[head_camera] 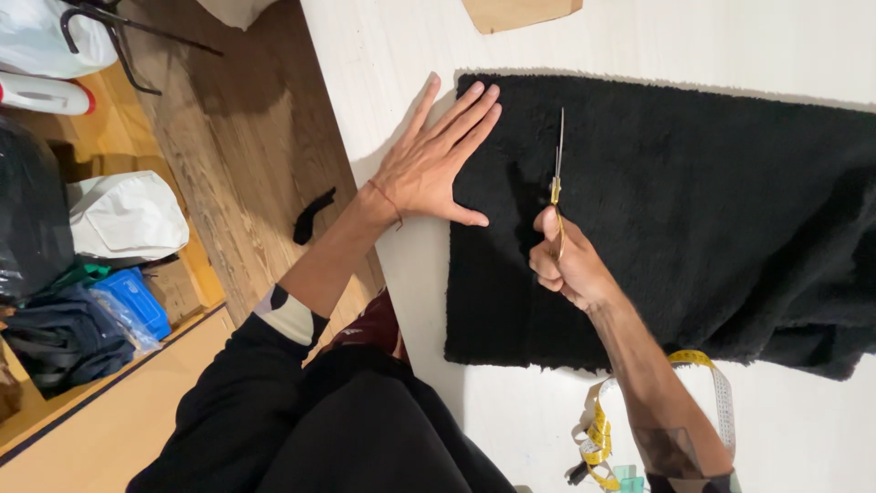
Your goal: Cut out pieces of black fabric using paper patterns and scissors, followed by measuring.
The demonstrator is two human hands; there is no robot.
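Cutting into black fleecy fabric (693,210) spread flat on white bench (365,55); head view only. Right hand (566,265) clenched in a fist around handles of scissors (557,178), blades pointing away from the body, tips well into the cloth beyond the knuckles. Blades look nearly closed, though too thin in view to be sure. Left hand (429,164) released, holding nothing: palm flat, fingers spread, pressing near edge of fabric just left of the blades, thumb reaching toward the cutting fist but apart from it. Judgement on technique: keep flat hand close beside the cut line yet clear of the blades; press down, not sideways, so pile does not stretch; take long strokes without fully closing tips, lower blade gliding on bench; keep line straight, parallel to left edge of cloth. Risk: thick nap hides the line, so drift likely. Yellow tape measure (598,438) coiled behind right wrist, near forearm, off the cloth. Tan paper piece (520,13) far ahead of both hands at bench edge. Wooden floor (246,146) left of flat hand.
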